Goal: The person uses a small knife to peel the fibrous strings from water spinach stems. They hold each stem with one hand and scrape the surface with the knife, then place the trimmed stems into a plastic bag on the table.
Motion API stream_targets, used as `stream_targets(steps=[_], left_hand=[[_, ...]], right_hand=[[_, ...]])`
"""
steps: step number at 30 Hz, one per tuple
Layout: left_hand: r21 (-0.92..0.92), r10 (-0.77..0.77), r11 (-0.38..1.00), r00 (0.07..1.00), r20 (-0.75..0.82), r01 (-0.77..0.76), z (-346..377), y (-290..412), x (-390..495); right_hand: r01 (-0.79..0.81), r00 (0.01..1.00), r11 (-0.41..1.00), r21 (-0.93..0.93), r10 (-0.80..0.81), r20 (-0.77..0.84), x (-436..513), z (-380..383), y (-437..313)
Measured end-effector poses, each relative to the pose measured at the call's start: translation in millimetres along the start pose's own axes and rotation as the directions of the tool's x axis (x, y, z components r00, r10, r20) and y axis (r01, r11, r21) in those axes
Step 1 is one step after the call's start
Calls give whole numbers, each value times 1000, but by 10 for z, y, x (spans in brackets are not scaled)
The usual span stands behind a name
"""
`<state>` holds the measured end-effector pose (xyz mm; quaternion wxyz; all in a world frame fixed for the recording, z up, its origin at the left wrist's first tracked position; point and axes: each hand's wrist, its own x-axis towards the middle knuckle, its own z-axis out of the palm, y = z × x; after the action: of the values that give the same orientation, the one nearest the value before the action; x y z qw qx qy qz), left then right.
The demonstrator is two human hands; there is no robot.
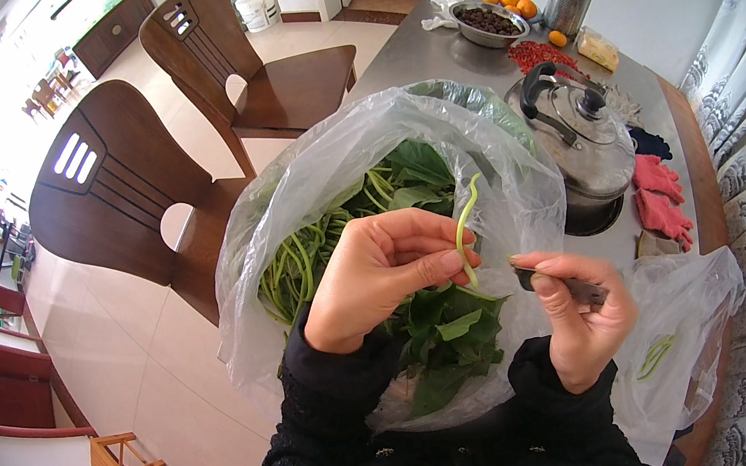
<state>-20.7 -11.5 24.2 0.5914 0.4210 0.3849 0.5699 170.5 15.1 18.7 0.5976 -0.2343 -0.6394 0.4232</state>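
My left hand (389,267) pinches a pale green stem (465,225) between thumb and fingers, with the stem standing nearly upright. To its right, my right hand (579,310) grips a small tool with a dark end and a metal part (583,289), perhaps a small knife; its exact kind is unclear. Under both hands lies a large open clear plastic bag (304,170). Inside it are many long green stems (297,263) and leafy greens (450,327). A second clear plastic bag (684,301) at the lower right holds a few cut green stems (655,357).
A metal kettle (579,149) stands right of the big bag, with pink gloves (660,198) beside it. Farther back on the metal table (391,69) are a steel bowl (492,35), oranges (526,8) and red dried pieces (539,56). Wooden chairs (118,193) stand at the left.
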Motion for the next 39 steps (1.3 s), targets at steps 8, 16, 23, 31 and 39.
stream_targets(steps=[8,16,23,31,39], left_hand=[[-58,10,998,1000,-21,-11,28,1,-2],[-131,31,991,999,-31,-35,64,-45,17],[-141,41,989,998,-45,-47,91,-69,32],[-149,38,988,998,-58,-47,91,-78,39],[-93,63,993,995,-78,-70,107,-61,35]], right_hand=[[-62,992,997,-50,67,104,16,2,-3],[-95,987,994,-45,101,129,-5,36,-31],[-76,987,996,-38,80,136,-11,37,-5],[-29,992,997,-68,37,123,-6,47,-1],[0,991,986,-164,22,131,-3,55,-7]])
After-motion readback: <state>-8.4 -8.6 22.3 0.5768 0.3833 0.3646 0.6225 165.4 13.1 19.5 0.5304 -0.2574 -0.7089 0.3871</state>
